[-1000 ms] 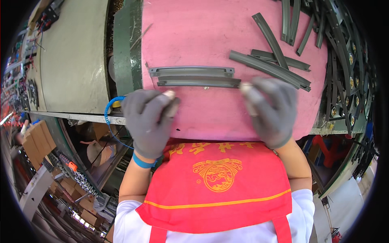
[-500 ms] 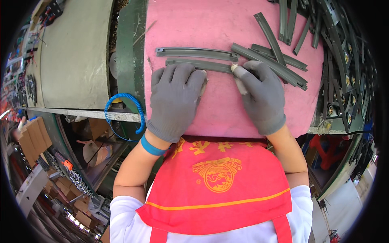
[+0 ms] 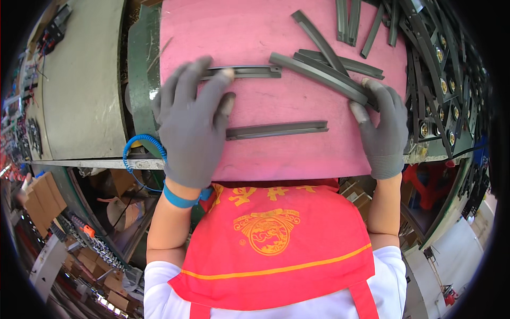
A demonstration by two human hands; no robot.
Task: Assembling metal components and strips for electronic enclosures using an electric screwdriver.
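My left hand point(image 3: 194, 119), in a grey glove, reaches over the left end of a dark grey channel strip point(image 3: 255, 72). Its fingers are spread, with one fingertip at the strip and the thumb apart below it. Under the palm side, a second strip point(image 3: 281, 129) lies alone nearer to me, its left end close to the hand. My right hand point(image 3: 385, 125), gloved too, pinches the lower right end of a slanted channel strip point(image 3: 321, 80) between thumb and fingers. That strip lies against two others, a crossing strip point(image 3: 321, 42) and a flatter strip point(image 3: 361, 66).
All this rests on a pink mat point(image 3: 297, 159). More strips point(image 3: 348, 21) lie at the far right, beside a heap of dark metal parts point(image 3: 443, 80). A blue coiled hose point(image 3: 143, 139) hangs at the table's left front edge, near a pale green board point(image 3: 82, 85).
One strip now lies nearer to me, apart from the other. My right hand has moved right to the slanted strip's end; my left hand has shifted left and up with fingers spread.
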